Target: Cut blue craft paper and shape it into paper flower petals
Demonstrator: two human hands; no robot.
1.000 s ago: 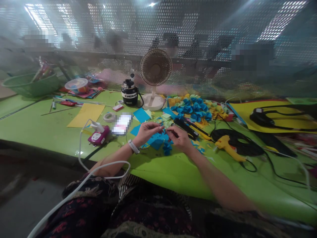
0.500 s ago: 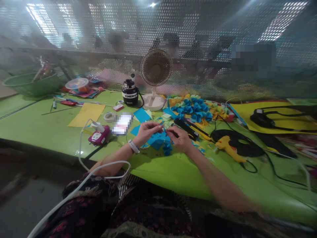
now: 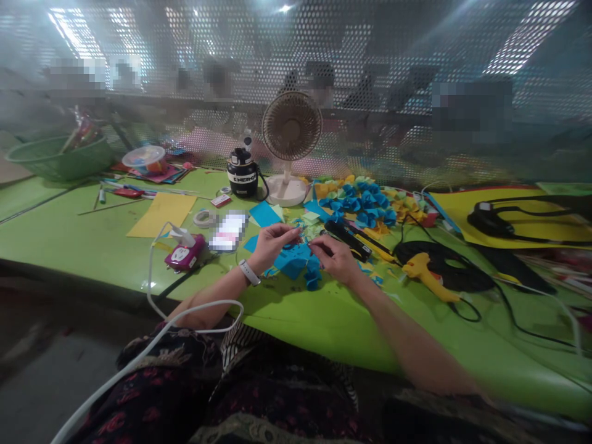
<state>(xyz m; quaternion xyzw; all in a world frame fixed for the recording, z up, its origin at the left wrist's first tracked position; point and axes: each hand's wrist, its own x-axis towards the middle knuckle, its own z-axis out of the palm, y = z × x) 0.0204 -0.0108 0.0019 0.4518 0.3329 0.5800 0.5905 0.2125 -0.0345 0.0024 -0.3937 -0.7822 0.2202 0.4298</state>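
Your left hand (image 3: pixel 272 245) sits at about 12 o'clock from your lap, thumb and fingertips pinched together just above the cut blue paper (image 3: pixel 293 260). Your right hand (image 3: pixel 333 259) is just beside it at 1 o'clock, thumb and forefinger also pinched. Whatever sits in either pinch is too small to tell. Fingertips of both hands are close together over the paper's near edge, so the step in hand is fine pinching work at that edge. The cut blue paper lies flat on the green bench (image 3: pixel 69 246), right under your hands, with a jagged, cut-looking outline. Blue paper curls (image 3: pixel 313 277) sit touching its 4 o'clock side. A white smartwatch (image 3: pixel 250 272) is on your left wrist, and a white cable (image 3: pixel 148 345) crosses your lap.

Just past your right hand, at 1 o'clock, is a black-and-yellow utility knife (image 3: pixel 346 239). A yellow glue gun (image 3: pixel 423 277) lies at 2 o'clock beside a coiled black cord (image 3: pixel 444 271). At 11 o'clock there's a purple power socket (image 3: pixel 185 254), then a yellow card sheet (image 3: pixel 161 209). Farther out at 1 o'clock is a heap of blue paper flowers (image 3: pixel 358 206). A desk fan (image 3: pixel 291 126) stands at 12 o'clock, in front of a perforated metal screen (image 3: pixel 296 49).
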